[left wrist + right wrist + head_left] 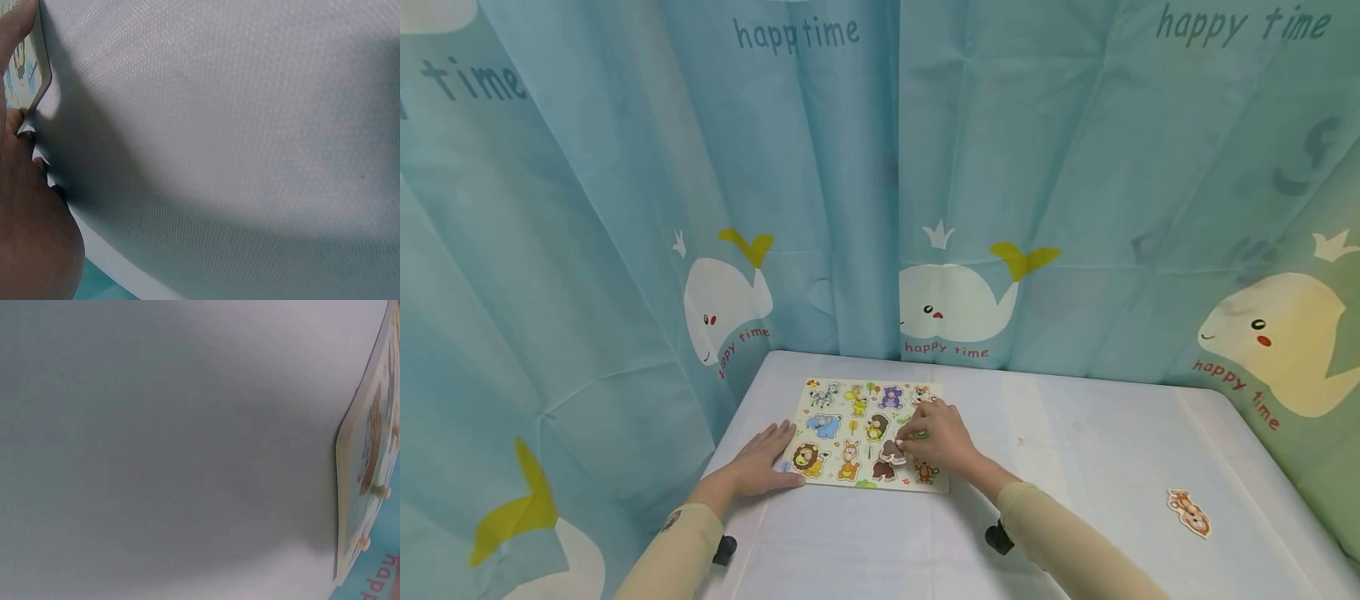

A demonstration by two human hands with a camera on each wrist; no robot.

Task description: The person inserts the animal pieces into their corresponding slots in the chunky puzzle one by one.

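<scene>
An animal peg puzzle board (917, 487) lies flat on the white table. My left hand (760, 458) rests at its left edge, fingers spread and thumb along the near corner; the left wrist view shows the thumb and fingers at the board's edge (45, 69). Over the lower right part of the board, my right hand (936, 433) pinches a grey-brown animal puzzle piece (891, 452). That piece sits tilted above a dark brown animal shape (883, 472) and partly covers it. The right wrist view shows the board's side (342, 487) and small pegs (381, 492), but not the fingers.
A loose orange-brown animal piece (1190, 512) lies on the table (1060, 467) far to the right. Lion (807, 460), elephant (823, 426) and kangaroo (849, 461) figures show on the board. A blue whale-print curtain (835, 167) hangs behind the table and along its sides.
</scene>
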